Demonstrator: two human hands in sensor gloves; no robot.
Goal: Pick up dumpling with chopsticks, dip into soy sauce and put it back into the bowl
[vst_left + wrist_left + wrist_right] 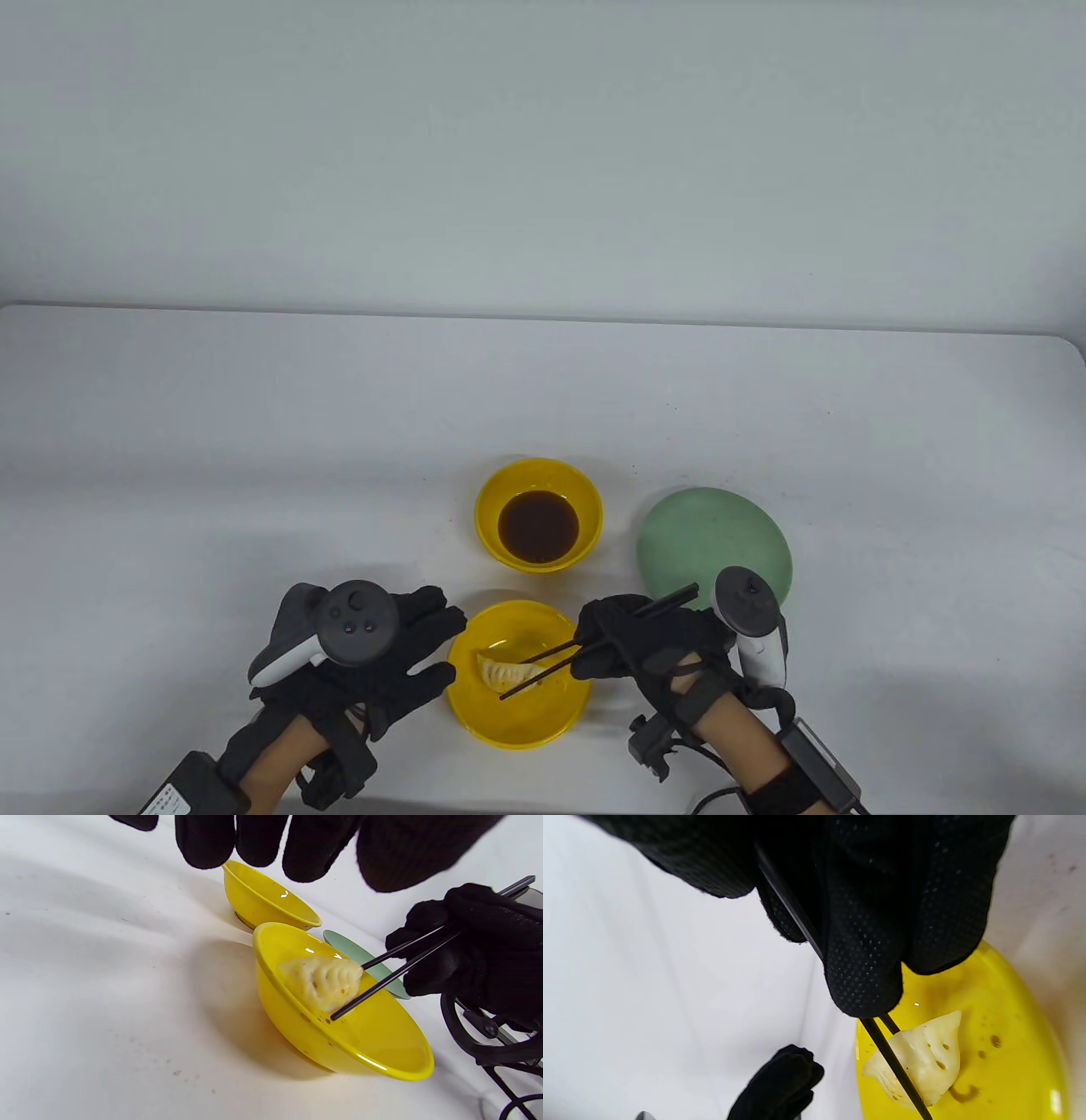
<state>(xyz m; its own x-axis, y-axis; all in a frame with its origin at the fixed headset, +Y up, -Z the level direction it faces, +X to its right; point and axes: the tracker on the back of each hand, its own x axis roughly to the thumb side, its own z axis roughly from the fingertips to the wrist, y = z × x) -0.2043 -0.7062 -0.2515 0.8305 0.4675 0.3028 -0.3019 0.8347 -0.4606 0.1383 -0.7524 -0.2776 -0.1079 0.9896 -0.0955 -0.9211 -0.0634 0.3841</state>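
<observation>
- Right hand (645, 649) gripping chopsticks (551, 666), tips straddling dumpling (507, 673) in near bowl (543, 730); sauce (538, 526) straight beyond.
- Left hand (399, 654) relaxed, fingers straight, beside bowl's left rim.

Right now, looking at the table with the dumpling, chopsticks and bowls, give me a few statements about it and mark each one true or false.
1. The right hand holds the chopsticks. True.
2. The dumpling sits in the soy sauce. False: it is in the near yellow bowl; the soy sauce is in the far yellow bowl.
3. The chopsticks sit on either side of the dumpling. True.
4. The left hand grips a bowl. False: its fingers are straight, beside the near bowl.
5. The green plate carries food. False: nothing shows on it.
</observation>
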